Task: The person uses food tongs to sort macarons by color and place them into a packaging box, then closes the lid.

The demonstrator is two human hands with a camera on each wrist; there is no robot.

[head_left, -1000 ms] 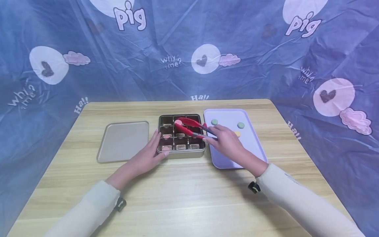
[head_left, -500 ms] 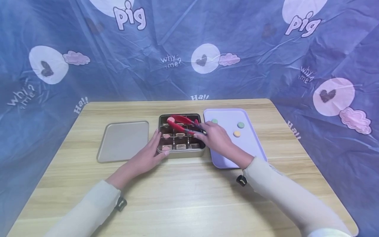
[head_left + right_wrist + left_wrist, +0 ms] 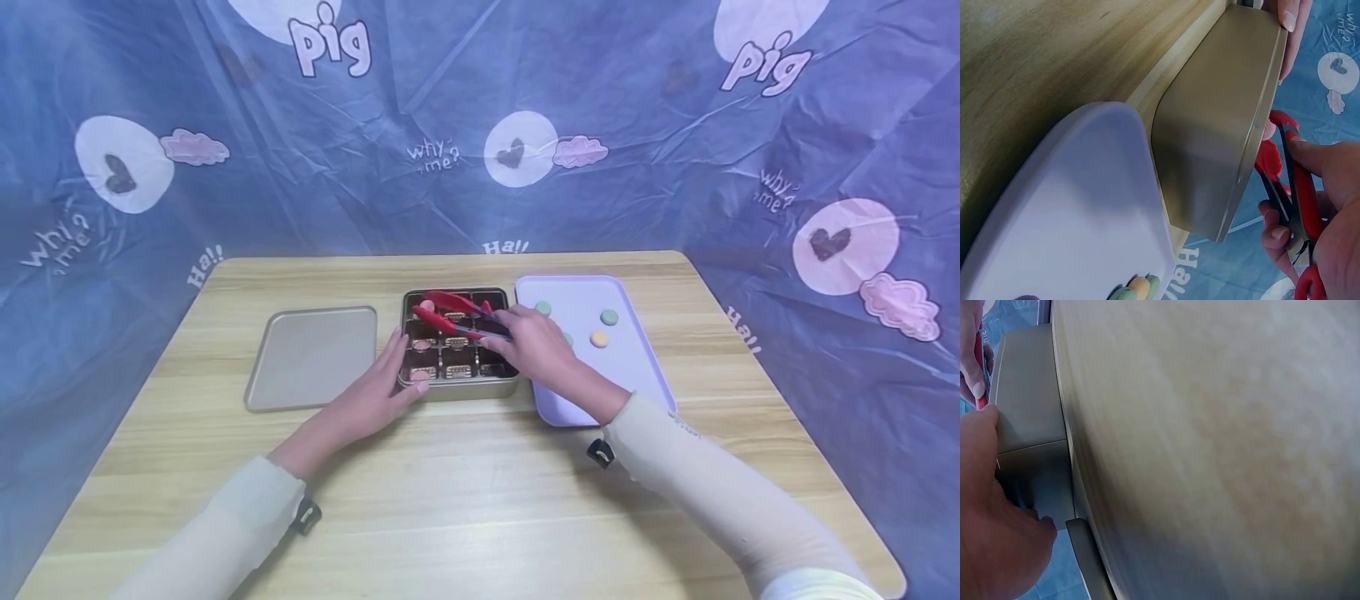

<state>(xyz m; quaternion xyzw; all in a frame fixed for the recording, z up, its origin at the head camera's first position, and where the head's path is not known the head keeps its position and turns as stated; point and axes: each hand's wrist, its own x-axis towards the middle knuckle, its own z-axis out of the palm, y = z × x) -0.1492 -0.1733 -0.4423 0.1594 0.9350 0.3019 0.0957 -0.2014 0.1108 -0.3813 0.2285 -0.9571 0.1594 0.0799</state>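
Observation:
A metal tin box (image 3: 468, 389) with a dark divided insert stands mid-table. My left hand (image 3: 371, 400) rests on its left front corner, fingers along the left wall and thumb at the front rim. My right hand (image 3: 538, 343) grips red-tipped tongs (image 3: 438, 322) over the insert. Near the tong tips, at the back left compartment, is a small round pink piece (image 3: 427, 306), like a macaron; whether the tips still touch it I cannot tell. Two more pink pieces (image 3: 422, 344) lie in the left column. In the right wrist view, the tongs (image 3: 1300, 187) are above the rim.
A lilac tray (image 3: 630, 392) right of the box holds several round pieces, among them a green one (image 3: 609, 317) and a yellow one (image 3: 599, 339). A flat metal lid (image 3: 311, 358) lies to the left. A blue patterned cloth (image 3: 480, 200) hangs behind the table.
My right hand has moved left with the tongs, carrying the pink piece to the back left compartment, where it now sits lower. The left hand has stayed on the box.

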